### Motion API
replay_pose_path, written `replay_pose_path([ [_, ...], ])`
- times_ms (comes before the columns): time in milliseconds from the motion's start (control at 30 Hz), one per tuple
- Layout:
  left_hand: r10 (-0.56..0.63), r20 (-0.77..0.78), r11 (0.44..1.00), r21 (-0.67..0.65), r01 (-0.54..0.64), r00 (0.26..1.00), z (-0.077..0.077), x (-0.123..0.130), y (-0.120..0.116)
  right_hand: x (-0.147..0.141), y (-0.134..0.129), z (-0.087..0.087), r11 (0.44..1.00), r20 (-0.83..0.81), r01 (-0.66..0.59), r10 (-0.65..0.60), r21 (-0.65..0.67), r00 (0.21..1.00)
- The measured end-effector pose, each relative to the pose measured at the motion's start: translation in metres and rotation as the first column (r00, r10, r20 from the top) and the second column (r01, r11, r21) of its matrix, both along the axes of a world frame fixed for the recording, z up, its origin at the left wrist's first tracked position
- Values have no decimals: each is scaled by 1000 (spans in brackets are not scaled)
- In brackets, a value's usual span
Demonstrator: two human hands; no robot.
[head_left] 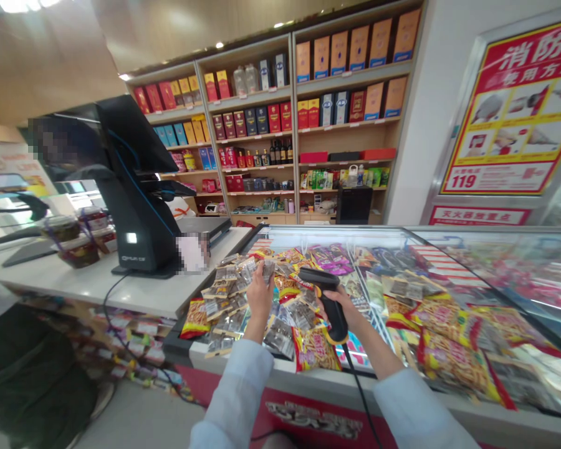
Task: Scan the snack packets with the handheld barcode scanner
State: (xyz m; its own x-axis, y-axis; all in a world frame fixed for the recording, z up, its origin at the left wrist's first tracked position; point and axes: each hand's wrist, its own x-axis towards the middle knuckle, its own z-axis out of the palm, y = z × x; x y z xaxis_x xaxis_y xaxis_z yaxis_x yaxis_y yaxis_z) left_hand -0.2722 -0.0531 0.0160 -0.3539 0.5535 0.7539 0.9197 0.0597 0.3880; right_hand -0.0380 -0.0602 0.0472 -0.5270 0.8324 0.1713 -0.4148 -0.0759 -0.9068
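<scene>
In my right hand [343, 305] is a black barcode scanner [326, 293], its head turned left and its cable running down. My left hand [260, 298] is closed on a small clear snack packet [268, 270], just left of the scanner's head. Both hands are above a glass-topped freezer [290, 234] strewn with snack packets. Many small clear-and-brown packets [224, 305] lie beside and under my left hand. A red and yellow snack bag [315, 349] rests near the front edge below the scanner. Purple packets [331, 259] sit farther back.
More red and yellow bags [453, 355] are piled at right on the glass. A white counter [187, 293] at left carries a black register stand [143, 224] and plastic tubs [77, 249]. Shelves of boxes [271, 118] line the back. A person's dark clothing [37, 380] shows at lower left.
</scene>
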Motion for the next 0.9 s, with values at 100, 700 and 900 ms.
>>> replay_pose_path([
  [100,12,19,1000,7,-13,1000,2,-1,-1,1,-1,4,1000,-50,3,-4,-22,999],
  [700,-179,104,977,137,165,978,87,103,-46,141,-53,69,957,-188,289,-278,33,942],
  [900,-358,225,921,-77,383,906,71,167,-41,211,-70,55,904,-213,428,-418,-1,883],
])
